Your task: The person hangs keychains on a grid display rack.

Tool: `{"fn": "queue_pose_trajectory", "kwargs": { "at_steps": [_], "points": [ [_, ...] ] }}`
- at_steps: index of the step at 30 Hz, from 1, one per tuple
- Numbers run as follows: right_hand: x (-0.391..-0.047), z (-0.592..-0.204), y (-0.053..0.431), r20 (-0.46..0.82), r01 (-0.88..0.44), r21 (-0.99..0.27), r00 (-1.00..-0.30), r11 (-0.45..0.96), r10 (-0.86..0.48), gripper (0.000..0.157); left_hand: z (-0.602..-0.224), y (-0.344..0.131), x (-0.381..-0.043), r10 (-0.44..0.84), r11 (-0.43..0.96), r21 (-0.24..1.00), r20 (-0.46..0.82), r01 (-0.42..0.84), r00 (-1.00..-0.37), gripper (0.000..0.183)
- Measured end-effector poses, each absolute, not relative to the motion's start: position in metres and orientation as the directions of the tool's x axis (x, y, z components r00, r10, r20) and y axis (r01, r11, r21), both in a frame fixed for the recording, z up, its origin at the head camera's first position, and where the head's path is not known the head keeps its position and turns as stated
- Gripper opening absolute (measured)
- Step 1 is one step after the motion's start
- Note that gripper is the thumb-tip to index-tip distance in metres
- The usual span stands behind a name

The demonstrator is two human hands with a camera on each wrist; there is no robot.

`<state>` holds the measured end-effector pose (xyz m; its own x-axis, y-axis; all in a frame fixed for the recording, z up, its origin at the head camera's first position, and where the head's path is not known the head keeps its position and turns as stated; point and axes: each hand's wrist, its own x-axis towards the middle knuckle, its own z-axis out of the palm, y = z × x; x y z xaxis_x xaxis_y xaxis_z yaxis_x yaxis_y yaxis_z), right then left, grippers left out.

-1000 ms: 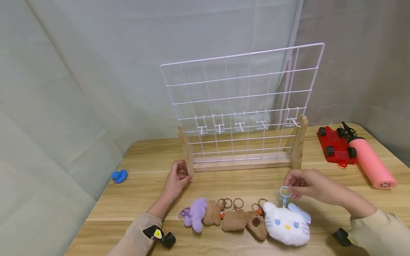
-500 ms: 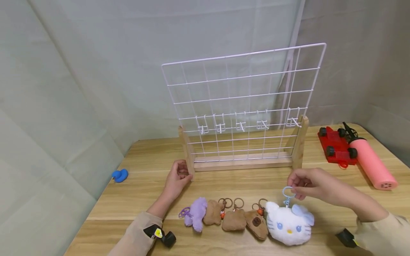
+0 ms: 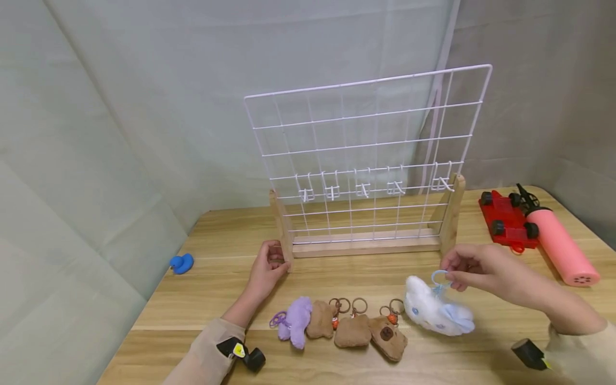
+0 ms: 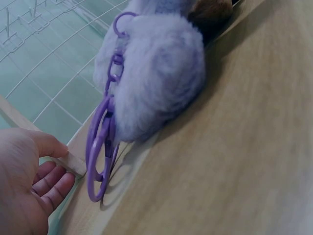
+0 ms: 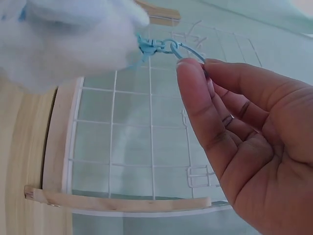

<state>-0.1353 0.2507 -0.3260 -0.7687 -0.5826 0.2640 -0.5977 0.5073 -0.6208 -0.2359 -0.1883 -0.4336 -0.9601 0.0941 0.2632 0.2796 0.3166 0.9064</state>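
Between thumb and fingertips, my right hand (image 3: 486,270) pinches the light-blue ring (image 3: 439,277) of a white plush cat keychain (image 3: 433,310) with a blue bow. The plush hangs tilted above the table, in front of the rack's right end. In the right wrist view a blue clasp (image 5: 149,45) links plush and ring. My left hand (image 3: 264,272) grips the left wooden foot (image 3: 287,264) of a white wire grid rack (image 3: 375,143); its thumb lies on the foot in the left wrist view. Several small white hooks (image 3: 364,189) line the grid.
Left of the white plush lie a purple plush keychain (image 3: 295,321) and brown ones, including a brown plush (image 3: 353,331) and a brown dog-like plush (image 3: 389,338). A blue duck (image 3: 182,263) sits far left. A red toy car (image 3: 508,220) and pink cylinder (image 3: 563,248) stand right.
My right hand has moved up and to the right, raising the white plush off the table; it now hangs tilted from its ring. The left hand stays on the rack's foot.
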Motion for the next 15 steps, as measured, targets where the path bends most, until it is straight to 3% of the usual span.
{"fn": "queue_pose_trajectory", "kwargs": {
  "at_steps": [15],
  "points": [
    [-0.135,-0.305,0.255,0.323,-0.623,-0.513,-0.777,0.590,-0.540,0.021,-0.433,-0.188,-0.237,0.091,0.320,0.911,0.243,0.260,-0.966,0.050]
  ]
}}
